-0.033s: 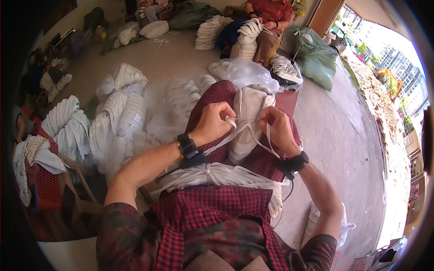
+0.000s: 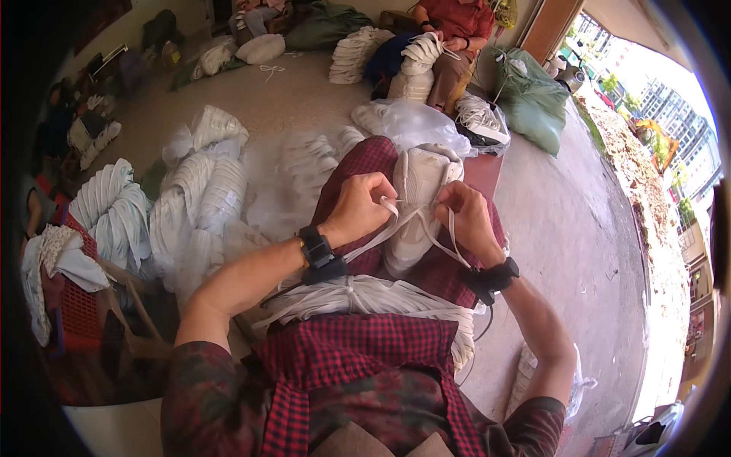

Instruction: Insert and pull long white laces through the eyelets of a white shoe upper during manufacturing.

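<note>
A whitish shoe upper (image 2: 407, 244) rests lengthwise between my knees, its tongue and opening toward the far side. White shoelace (image 2: 368, 242) crosses over its front, with ends trailing to both sides. At the upper's left edge, my left hand (image 2: 361, 209) is closed, pinching one length of lace between thumb and fingers. Opposite it, my right hand (image 2: 470, 221) pinches another length at the right edge. Across my lap, on a red checked apron (image 2: 358, 343), lies a thick tied bundle of white laces (image 2: 373, 297).
Stacks of white shoe uppers (image 2: 225, 186), partly in clear plastic, stand at the left beside a red basket (image 2: 80, 305) draped with cloth. Clear plastic (image 2: 415, 122) lies beyond my knees. A green sack (image 2: 533, 99) stands far right. Ahead, a seated person in red (image 2: 461, 23) handles uppers.
</note>
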`<state>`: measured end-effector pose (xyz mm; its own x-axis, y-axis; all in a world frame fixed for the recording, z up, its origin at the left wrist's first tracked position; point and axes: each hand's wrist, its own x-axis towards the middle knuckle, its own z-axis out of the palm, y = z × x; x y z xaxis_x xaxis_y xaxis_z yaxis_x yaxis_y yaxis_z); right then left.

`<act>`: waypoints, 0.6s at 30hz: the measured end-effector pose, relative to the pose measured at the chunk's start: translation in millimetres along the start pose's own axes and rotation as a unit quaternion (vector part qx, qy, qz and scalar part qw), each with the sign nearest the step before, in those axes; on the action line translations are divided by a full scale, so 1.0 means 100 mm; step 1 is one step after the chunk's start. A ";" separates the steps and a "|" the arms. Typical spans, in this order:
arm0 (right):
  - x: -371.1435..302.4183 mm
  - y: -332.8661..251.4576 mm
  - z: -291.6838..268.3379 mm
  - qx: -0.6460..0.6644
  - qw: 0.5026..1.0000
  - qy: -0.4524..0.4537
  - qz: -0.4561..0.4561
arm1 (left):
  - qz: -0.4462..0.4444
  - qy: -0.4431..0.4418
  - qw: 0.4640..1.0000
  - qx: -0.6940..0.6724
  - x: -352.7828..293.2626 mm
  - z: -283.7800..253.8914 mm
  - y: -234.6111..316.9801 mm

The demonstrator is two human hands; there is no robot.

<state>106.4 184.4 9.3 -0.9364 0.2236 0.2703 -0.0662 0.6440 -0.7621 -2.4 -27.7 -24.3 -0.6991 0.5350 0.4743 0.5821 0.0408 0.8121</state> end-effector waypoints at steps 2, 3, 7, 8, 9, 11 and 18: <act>0.00 0.02 0.02 0.017 1.000 -0.003 0.004 | -0.009 0.007 1.000 -0.002 0.00 0.01 0.00; 0.00 0.01 0.03 0.040 0.999 -0.001 0.010 | -0.009 0.009 1.000 -0.002 0.00 0.00 0.00; -0.01 0.05 0.04 0.057 0.998 -0.003 -0.003 | 0.024 -0.002 1.000 0.013 0.03 0.00 -0.02; -0.01 0.05 0.03 0.057 0.998 -0.007 0.006 | 0.024 -0.002 1.000 0.012 0.03 0.00 -0.01; -0.01 0.06 0.03 0.058 0.998 -0.010 0.014 | 0.006 -0.009 1.000 0.009 0.02 0.00 -0.01; 0.00 0.05 0.03 0.047 0.999 -0.009 0.012 | -0.012 -0.016 1.000 0.006 0.02 0.01 -0.01; 0.04 0.07 0.04 0.029 0.999 -0.008 -0.013 | 0.004 0.003 1.000 0.026 0.07 0.05 0.05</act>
<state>101.1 186.2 2.7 -0.9397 0.1948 0.2811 -0.1099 0.6064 -0.7875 -2.5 -19.4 -18.8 -0.6969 0.5304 0.4827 0.6081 0.0801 0.7898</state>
